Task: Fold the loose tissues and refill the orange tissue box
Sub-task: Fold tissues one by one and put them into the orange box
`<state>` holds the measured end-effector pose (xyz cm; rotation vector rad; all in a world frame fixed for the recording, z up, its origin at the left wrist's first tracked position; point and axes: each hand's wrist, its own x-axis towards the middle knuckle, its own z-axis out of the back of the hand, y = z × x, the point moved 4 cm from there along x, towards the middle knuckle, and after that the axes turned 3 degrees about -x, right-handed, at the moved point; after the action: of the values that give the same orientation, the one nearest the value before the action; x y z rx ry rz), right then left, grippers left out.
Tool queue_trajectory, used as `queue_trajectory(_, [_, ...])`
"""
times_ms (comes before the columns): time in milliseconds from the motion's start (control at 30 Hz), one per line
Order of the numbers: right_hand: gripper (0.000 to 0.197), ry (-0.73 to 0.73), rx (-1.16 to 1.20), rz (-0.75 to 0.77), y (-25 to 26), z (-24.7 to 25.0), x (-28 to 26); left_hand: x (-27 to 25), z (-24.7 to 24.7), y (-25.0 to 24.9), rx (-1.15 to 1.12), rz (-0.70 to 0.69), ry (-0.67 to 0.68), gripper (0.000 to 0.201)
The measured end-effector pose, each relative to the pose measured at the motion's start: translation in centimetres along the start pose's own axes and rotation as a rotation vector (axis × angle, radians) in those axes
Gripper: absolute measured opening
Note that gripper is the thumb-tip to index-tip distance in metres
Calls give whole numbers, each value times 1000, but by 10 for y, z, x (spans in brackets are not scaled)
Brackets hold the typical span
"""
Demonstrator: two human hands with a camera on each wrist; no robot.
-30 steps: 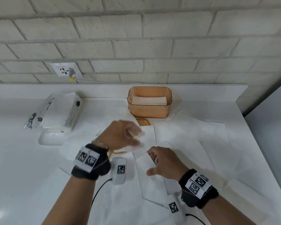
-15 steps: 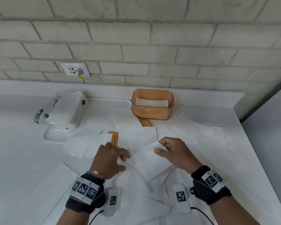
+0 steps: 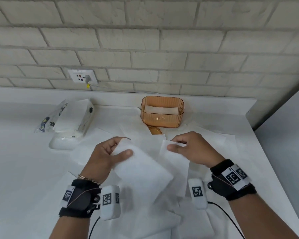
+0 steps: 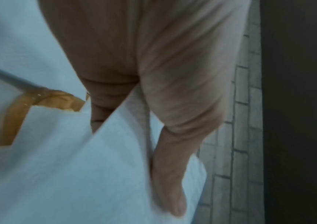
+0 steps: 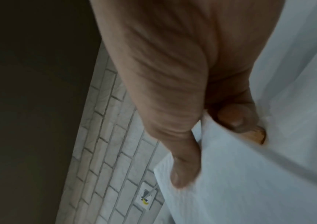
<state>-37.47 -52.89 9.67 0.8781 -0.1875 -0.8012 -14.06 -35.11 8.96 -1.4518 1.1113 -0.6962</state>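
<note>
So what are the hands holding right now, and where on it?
One white tissue, lifted off the counter: left hand pinches its upper left corner, right hand its upper right corner.

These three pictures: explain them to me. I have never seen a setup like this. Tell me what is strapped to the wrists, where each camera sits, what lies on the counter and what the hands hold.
No machine here: a person works with bare hands. The straps on both wrists carry small cameras and printed marker tags. The wide picture comes from a camera on the person's head, looking down; the two close, blurry ones look along each hand from the wrist.

On the white counter lie many loose tissues, an opened tissue pack at the left, and the orange tissue box by the wall, with some folded tissues inside.

The left hand and right hand each pinch an edge of one tissue, lifted between them.
</note>
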Motion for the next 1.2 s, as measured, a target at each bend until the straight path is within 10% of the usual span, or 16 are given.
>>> queue_trajectory(133, [26, 53, 19, -14, 14, -13, 6, 4, -38, -20, 412, -58, 230, 20])
queue_trajectory(267, [16, 148, 28, -18, 21, -26, 5, 7, -72, -18, 548, -124, 364, 19])
queue_trajectory(567, [12, 296, 190, -64, 18, -38, -11, 0, -80, 29, 594, -297, 186, 24])
queue_trajectory(800, [76, 276, 649, -190, -13, -59, -33, -10, -61, 53, 511, -226, -107, 31])
queue_trajectory(900, [51, 396, 662, -130, -25, -76, -48, -13, -58, 56, 397, -131, -163, 37])
queue_trajectory(1067, [26, 3, 716, -266, -44, -51, -49, -6, -41, 64, 275, 65, -354, 27])
queue_trajectory(1200, [22, -260, 806, -343, -64, -12, -52, 0, -34, 84, 959, 145, -74, 42])
